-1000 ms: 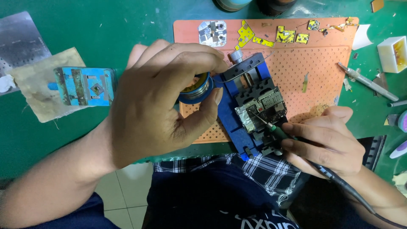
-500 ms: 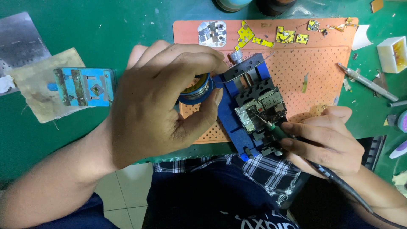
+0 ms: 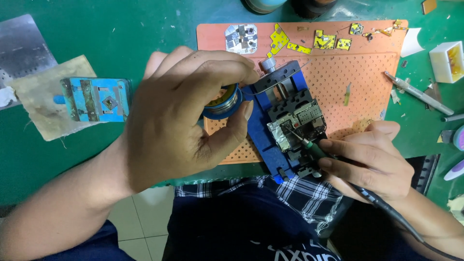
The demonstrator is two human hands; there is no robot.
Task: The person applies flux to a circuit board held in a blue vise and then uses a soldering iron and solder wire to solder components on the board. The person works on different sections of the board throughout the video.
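Unmoved: foil-wrapped circuit board [image 3: 296,126] (clamped)

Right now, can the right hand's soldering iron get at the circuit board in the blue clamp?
Probably yes: the right hand has the soldering iron tip on the circuit board, and the left hand holds clear.

Worktop [image 3: 145,29]: green. Mat [image 3: 367,72]: orange, dotted with a grid of holes. Clamp [image 3: 263,140]: blue with grey bar. Board [image 3: 299,123]: black, silver foil patch. Spool [image 3: 223,102]: blue rim, silver wire. Iron [image 3: 314,150]: green grip, black cable. Jig [image 3: 96,99]: light blue. Shirt [image 3: 299,198]: blue-white plaid.
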